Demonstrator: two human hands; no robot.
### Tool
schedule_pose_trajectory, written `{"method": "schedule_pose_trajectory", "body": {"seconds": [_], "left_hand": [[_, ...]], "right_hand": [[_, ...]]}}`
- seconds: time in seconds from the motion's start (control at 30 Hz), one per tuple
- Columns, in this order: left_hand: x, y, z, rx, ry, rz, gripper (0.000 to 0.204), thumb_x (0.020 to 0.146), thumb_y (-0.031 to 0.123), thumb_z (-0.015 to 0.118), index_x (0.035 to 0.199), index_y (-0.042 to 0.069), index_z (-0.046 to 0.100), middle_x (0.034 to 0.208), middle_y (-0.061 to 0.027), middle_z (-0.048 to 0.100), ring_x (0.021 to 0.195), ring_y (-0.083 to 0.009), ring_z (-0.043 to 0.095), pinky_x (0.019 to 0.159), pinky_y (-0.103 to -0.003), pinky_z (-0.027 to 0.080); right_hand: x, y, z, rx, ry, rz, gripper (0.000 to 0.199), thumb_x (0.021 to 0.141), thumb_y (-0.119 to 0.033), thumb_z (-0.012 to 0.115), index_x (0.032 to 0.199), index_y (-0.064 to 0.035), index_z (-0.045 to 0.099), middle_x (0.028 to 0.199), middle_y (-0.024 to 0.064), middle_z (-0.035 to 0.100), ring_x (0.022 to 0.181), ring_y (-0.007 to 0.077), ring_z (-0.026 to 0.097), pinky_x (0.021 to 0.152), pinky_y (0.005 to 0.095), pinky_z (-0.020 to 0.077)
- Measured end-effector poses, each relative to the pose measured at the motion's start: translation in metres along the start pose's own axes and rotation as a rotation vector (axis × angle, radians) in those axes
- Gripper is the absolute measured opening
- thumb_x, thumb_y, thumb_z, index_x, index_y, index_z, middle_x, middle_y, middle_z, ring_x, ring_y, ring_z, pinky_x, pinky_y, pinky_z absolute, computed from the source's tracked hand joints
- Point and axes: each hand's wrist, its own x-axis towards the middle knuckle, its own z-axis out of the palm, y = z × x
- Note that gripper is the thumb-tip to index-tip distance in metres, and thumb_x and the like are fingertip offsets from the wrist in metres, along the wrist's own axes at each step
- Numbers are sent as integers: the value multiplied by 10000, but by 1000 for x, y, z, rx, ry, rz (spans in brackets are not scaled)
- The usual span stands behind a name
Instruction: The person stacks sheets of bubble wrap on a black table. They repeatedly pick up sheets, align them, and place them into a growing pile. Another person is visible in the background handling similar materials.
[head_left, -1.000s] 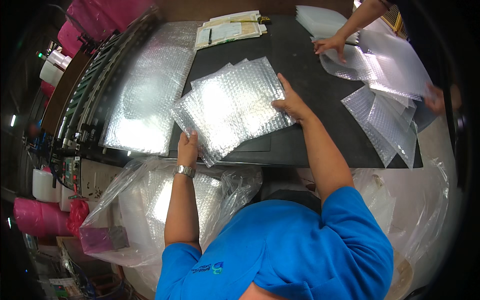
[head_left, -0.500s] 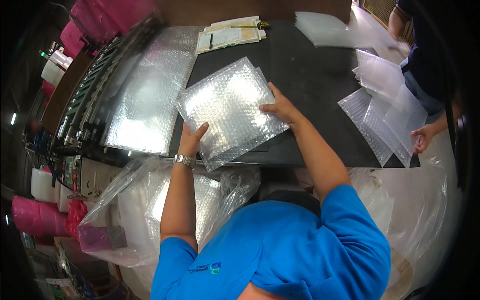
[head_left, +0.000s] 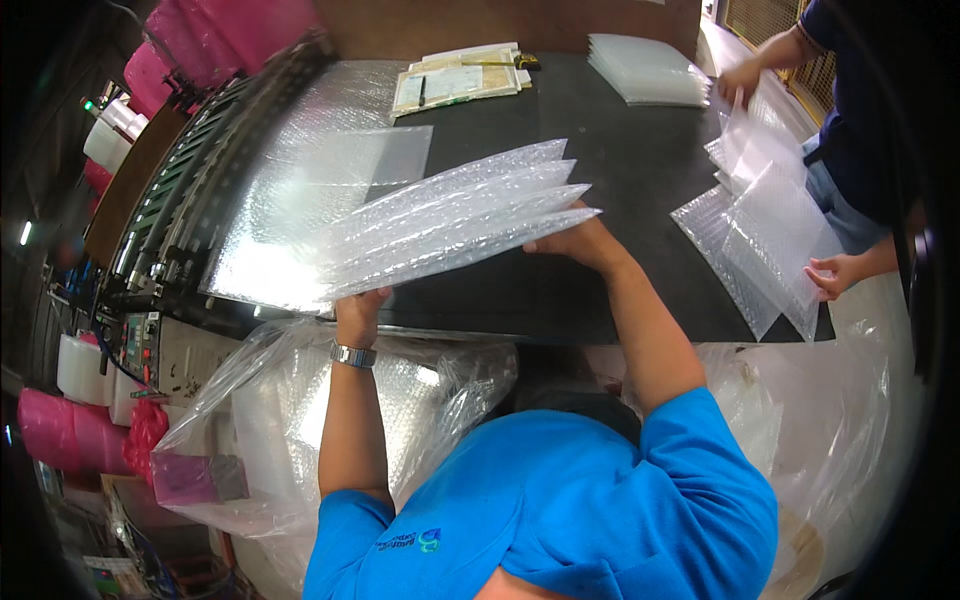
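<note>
Between my two hands I hold several bubble wrap sheets or bags (head_left: 450,215), clear and silvery, tilted and fanned into layers above the black table (head_left: 625,240). My left hand (head_left: 358,312), below a metal wristwatch, grips their near left edge. At the right end my right hand (head_left: 575,240) is closed on the lowest layer, its fingers partly hidden behind the sheets. Beyond them, a flat bubble wrap sheet (head_left: 370,155) lies on a longer silvery strip (head_left: 250,240) coming out of the machine on the left.
A roller machine (head_left: 165,210) borders the table's left side. Papers with a pen (head_left: 440,85) lie at the back, near a stack of bubble wrap (head_left: 645,70). On the right, a co-worker's hands (head_left: 835,275) handle more pieces. A large clear plastic bag (head_left: 270,430) hangs below the near edge.
The sheets in my hands have tipped from facing up to edge-on, their layers spreading apart. A flat sheet now shows on the strip. The co-worker's far hand has moved to the nearer pieces.
</note>
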Motion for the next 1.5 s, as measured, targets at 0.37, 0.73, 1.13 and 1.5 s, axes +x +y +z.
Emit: {"method": "schedule_pose_trajectory", "body": {"seconds": [0.37, 0.73, 1.13, 1.5], "left_hand": [[5, 30, 25, 259, 399, 207, 961, 624, 336, 783, 1308, -39, 222, 1309, -193, 304, 1215, -280, 284, 1019, -384, 216], [3, 57, 5, 151, 23, 145, 676, 714, 123, 721, 1240, -42, 329, 1122, -149, 492, 1019, -224, 494, 867, -320, 402], [-4, 6, 14, 73, 457, 44, 595, 758, 170, 688, 1188, -70, 353, 1151, -177, 480, 1039, -247, 472, 908, -340, 364], [19, 33, -52, 721, 799, 484, 394, 759, 133, 662, 1049, -35, 454, 962, -195, 515, 859, -329, 522, 756, -413, 421]], "right_hand": [[12, -22, -1, -129, 167, -88, 482, 663, -140, 729, 1088, -73, 511, 984, 75, 568, 941, 177, 523, 839, 313, 405], [36, -145, 44, -1022, 174, -749, 416, 643, -174, 708, 1023, -160, 538, 960, 67, 561, 957, 271, 524, 861, 393, 368], [31, 62, 52, -472, 274, -92, 533, 754, -311, 631, 1196, -84, 439, 1161, 160, 471, 1085, 320, 458, 934, 389, 354], [19, 65, 50, -693, -2, 3, 403, 749, -280, 612, 1100, -103, 525, 1093, 100, 527, 1080, 266, 464, 999, 432, 261]]}}
